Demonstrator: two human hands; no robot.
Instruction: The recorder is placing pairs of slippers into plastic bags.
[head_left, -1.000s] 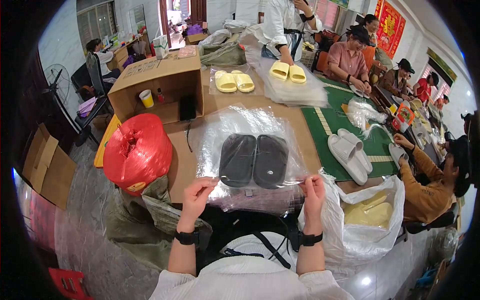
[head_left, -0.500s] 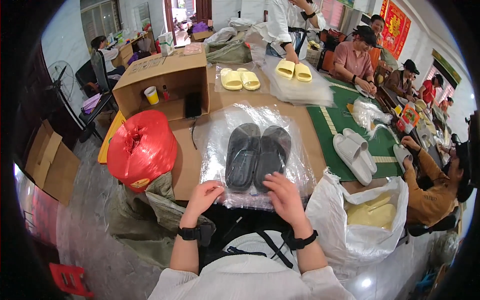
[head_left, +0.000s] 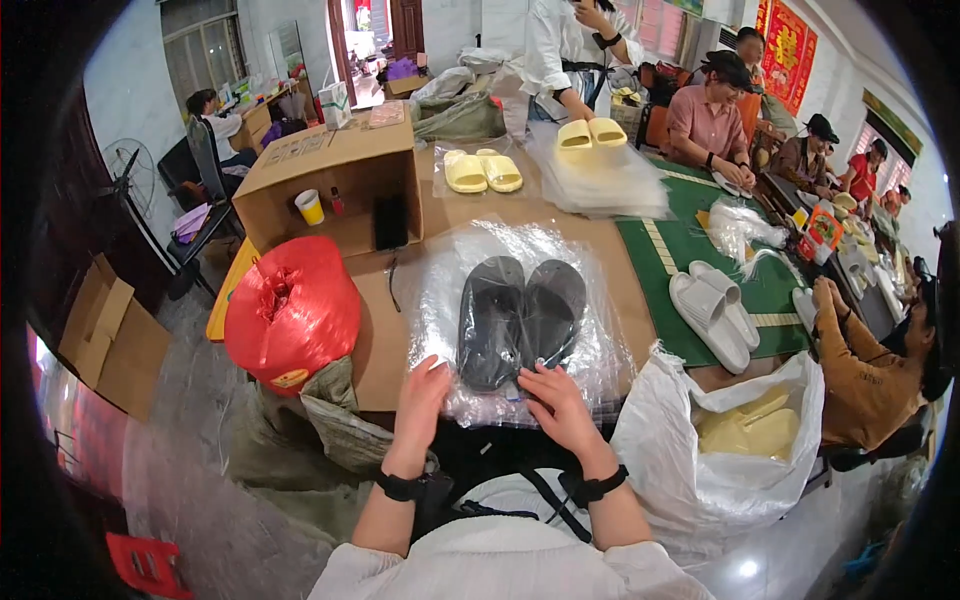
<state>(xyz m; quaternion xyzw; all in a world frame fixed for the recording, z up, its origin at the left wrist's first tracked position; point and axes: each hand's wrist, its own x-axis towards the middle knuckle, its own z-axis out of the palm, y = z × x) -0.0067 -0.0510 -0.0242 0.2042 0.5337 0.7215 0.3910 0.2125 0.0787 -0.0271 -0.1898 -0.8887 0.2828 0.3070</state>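
A pair of black slide sandals (head_left: 492, 320) lies inside a clear plastic bag (head_left: 606, 368), on a stack of similar bags at the table's near edge. My left hand (head_left: 422, 402) is beside the bag's near left corner, its fingers stretched out and nothing visible in them. Over the bag's near edge, just below the heels of the sandals, my right hand (head_left: 556, 400) rests with fingers spread on the plastic. Both hands look open, though the fingertips' exact contact with the film is hard to make out.
Left stand a red roll of plastic twine (head_left: 290, 315) and a cardboard box (head_left: 325, 165) holding a cup. Yellow slides (head_left: 484, 172) lie behind. Grey slides (head_left: 712, 318) rest on a green mat (head_left: 640, 232); a white sack (head_left: 655, 450) hangs near right. Co-workers sit along the right.
My left hand has straightened its fingers and moved onto the bag's left side. My right hand has shifted slightly left and down. The view has shifted a little.
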